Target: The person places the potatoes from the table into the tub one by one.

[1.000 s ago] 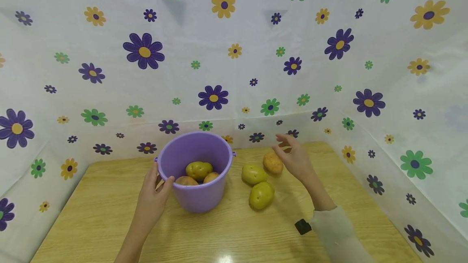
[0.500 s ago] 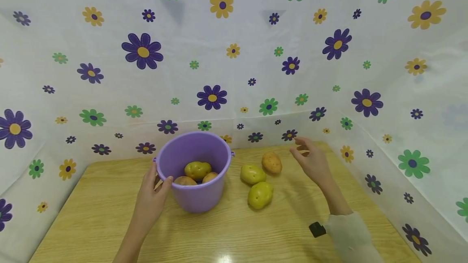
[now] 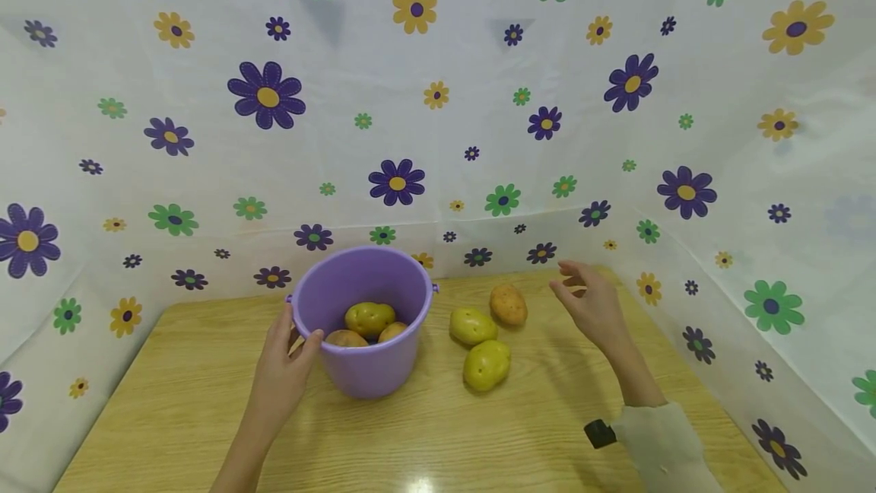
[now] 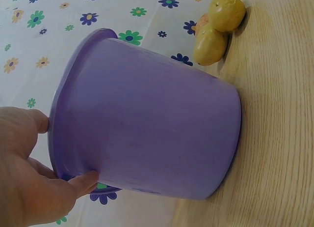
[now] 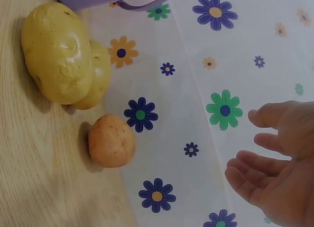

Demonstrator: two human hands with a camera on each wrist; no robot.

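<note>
On the wooden table (image 3: 438,440), we see left hand (image 3: 287,360) pinching bucket (image 3: 375,375) by its rim, a gap between potatoes (image 3: 472,326) and right hand (image 3: 594,309), fingers loosely bent, flowered cloth (image 3: 438,135) along the edges.

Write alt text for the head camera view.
A left hand grips a purple bucket with potatoes inside. Three more potatoes lie beside it on a wooden table, near an empty right hand; a flowered sheet hangs behind.

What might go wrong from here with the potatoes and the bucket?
The three potatoes on the table sit close together, so reaching for one might roll another. The left hand grips the bucket at its rim; a sideways pull there could tip it.
</note>
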